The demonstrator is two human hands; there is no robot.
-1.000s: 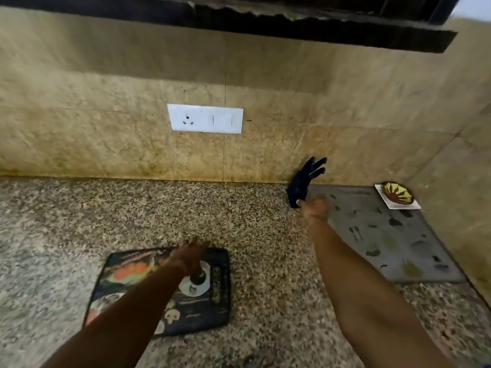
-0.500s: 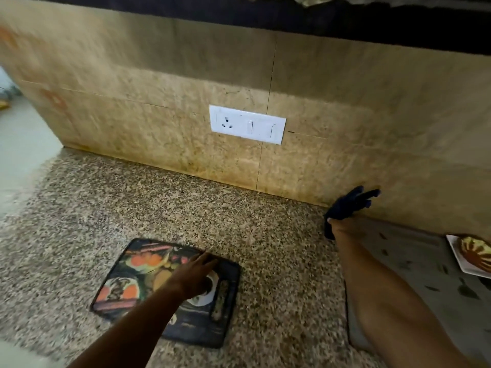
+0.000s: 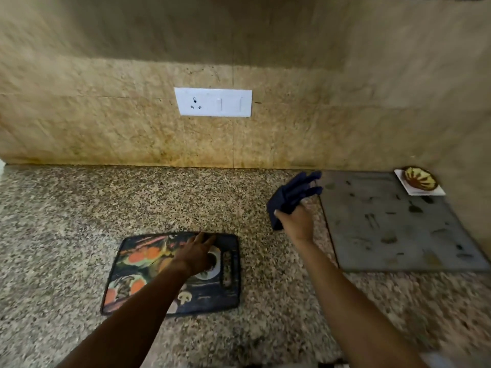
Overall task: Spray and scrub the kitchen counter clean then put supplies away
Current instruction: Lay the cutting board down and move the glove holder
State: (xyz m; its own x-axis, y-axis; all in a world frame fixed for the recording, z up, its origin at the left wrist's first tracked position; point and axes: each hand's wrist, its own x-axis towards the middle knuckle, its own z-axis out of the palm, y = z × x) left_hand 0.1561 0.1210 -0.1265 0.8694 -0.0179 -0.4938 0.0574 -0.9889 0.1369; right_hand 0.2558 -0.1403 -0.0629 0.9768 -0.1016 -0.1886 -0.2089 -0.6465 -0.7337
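My right hand point(image 3: 296, 221) grips a dark blue glove point(image 3: 292, 195), held just above the speckled granite counter point(image 3: 186, 197) near the back wall. The glove's fingers point up and right. My left hand point(image 3: 198, 252) rests palm down, fingers spread, on a dark chopping board point(image 3: 148, 264) printed with vegetables, which lies flat on the counter in front of me.
A grey patterned mat point(image 3: 393, 229) lies on the counter at the right. A small patterned bowl point(image 3: 419, 177) sits on a white square plate in the back right corner. A white socket plate point(image 3: 212, 102) is on the tiled wall.
My right hand has drawn the glove back from the wall toward me. My left hand stays on the chopping board. The camera has swung back to the right.
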